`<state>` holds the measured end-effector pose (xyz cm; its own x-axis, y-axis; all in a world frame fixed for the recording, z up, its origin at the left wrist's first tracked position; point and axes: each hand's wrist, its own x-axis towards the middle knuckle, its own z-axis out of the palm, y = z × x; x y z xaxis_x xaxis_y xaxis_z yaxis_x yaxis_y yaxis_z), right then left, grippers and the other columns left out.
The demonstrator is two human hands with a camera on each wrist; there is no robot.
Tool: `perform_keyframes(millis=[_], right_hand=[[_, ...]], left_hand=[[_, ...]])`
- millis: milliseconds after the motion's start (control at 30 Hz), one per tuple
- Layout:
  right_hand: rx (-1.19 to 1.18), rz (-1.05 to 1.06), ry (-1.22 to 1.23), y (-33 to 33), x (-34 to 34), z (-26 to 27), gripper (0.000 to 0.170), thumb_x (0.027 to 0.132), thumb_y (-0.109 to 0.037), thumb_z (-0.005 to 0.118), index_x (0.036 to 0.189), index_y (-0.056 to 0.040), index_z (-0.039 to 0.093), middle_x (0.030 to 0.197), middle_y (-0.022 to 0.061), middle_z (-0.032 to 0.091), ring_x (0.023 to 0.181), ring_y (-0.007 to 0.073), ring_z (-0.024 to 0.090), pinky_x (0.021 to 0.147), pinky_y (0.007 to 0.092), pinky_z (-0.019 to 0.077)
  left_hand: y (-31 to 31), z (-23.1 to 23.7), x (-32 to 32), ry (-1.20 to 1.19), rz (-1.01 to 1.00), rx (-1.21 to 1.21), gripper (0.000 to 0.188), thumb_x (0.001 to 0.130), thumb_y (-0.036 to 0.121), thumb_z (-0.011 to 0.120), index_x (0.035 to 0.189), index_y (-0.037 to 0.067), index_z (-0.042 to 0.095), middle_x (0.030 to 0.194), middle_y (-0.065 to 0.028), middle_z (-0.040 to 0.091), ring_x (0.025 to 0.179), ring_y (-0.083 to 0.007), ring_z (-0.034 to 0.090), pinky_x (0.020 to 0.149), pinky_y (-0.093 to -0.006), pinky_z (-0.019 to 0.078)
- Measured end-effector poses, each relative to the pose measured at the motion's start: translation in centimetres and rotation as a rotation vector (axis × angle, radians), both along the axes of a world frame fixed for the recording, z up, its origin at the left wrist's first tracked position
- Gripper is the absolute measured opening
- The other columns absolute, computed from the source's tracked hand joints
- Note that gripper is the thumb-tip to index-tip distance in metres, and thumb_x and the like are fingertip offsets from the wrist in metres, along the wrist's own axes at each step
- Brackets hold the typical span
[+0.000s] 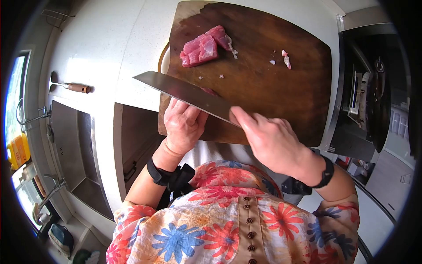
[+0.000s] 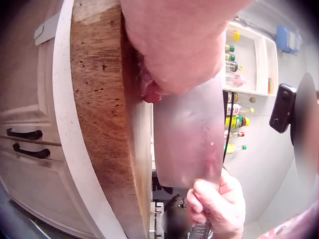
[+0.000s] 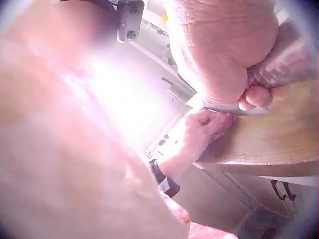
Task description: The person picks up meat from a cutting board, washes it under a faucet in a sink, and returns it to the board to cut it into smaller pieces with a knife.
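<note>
My right hand (image 1: 274, 141) grips the handle of a cleaver (image 1: 189, 93), its broad blade reaching left across the near part of a wooden cutting board (image 1: 259, 94). Behind the blade, my left hand (image 1: 184, 125) has its fingers curled down on a small piece of raw meat (image 2: 149, 90) at the board's near left. The blade hides most of that piece in the head view. In the left wrist view the flat of the blade stands right beside the left hand. Larger chunks of raw meat (image 1: 200, 50) lie at the far left of the board.
Whitish scraps (image 1: 286, 60) lie on the board's right side. A wooden-handled utensil (image 1: 72, 86) rests on the white counter (image 1: 105, 53) to the left, above a steel sink (image 1: 72, 145). A stove (image 1: 367, 92) stands right of the board.
</note>
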<state>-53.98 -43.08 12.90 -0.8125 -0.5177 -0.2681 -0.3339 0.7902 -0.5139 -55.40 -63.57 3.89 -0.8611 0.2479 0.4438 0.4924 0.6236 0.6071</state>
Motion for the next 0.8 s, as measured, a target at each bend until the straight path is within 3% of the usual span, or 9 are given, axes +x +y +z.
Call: perform_keyframes(millis=[133, 200, 367, 567, 800], right_hand=[[0.106, 0.047, -0.013, -0.5, -0.7, 0.2, 0.039, 0.085, -0.001, 0.05, 0.124, -0.0025, 0.046, 0.091, 0.0167, 0.066, 0.075, 0.0349, 0.066, 0.063, 0.0423, 0.0552], [0.014, 0.037, 0.07, 1.2, 0.5, -0.4, 0.04, 0.084, -0.006, 0.05, 0.123, 0.0012, 0.045, 0.078, 0.0197, 0.063, 0.068, 0.037, 0.066, 0.059, 0.0431, 0.0554], [-0.033, -0.103, -0.015, 4.6, 2.9, 0.6, 0.034, 0.087, -0.003, 0.052, 0.121, -0.0001, 0.05, 0.092, 0.0181, 0.067, 0.076, 0.0359, 0.066, 0.063, 0.0428, 0.0559], [-0.098, -0.143, 0.06, 4.4, 2.8, 1.1, 0.034, 0.087, 0.0, 0.054, 0.121, -0.0006, 0.052, 0.094, 0.0173, 0.066, 0.075, 0.0345, 0.066, 0.063, 0.0406, 0.0563], [-0.053, -0.062, 0.04, 4.0, 3.5, 1.4, 0.04, 0.085, -0.004, 0.056, 0.124, -0.0021, 0.05, 0.084, 0.0146, 0.065, 0.068, 0.0308, 0.067, 0.057, 0.0377, 0.056]], left_hand=[[0.3, 0.3, 0.0, -0.01, 0.022, -0.009, 0.028, 0.065, -0.003, 0.071, 0.091, 0.006, 0.068, 0.091, -0.0075, 0.062, 0.083, -0.0301, 0.059, 0.074, -0.0367, 0.0499], [0.1, 0.1, 0.1, 0.004, 0.022, -0.012, 0.027, 0.065, -0.003, 0.071, 0.091, 0.006, 0.068, 0.091, -0.0076, 0.061, 0.084, -0.0299, 0.059, 0.073, -0.0365, 0.0497], [0.3, 0.3, 0.0, -0.033, 0.033, -0.014, 0.024, 0.068, -0.001, 0.073, 0.091, 0.005, 0.068, 0.091, -0.0079, 0.061, 0.083, -0.0283, 0.058, 0.071, -0.0351, 0.0489], [0.9, 1.4, 0.2, 0.024, 0.059, 0.035, 0.019, 0.071, -0.001, 0.073, 0.088, 0.004, 0.069, 0.089, -0.008, 0.062, 0.079, -0.0264, 0.059, 0.068, -0.0332, 0.0489], [0.5, 0.4, 0.3, 0.041, 0.041, -0.026, 0.032, 0.061, -0.006, 0.072, 0.091, 0.005, 0.068, 0.094, -0.009, 0.061, 0.084, -0.0308, 0.058, 0.072, -0.0368, 0.0493]])
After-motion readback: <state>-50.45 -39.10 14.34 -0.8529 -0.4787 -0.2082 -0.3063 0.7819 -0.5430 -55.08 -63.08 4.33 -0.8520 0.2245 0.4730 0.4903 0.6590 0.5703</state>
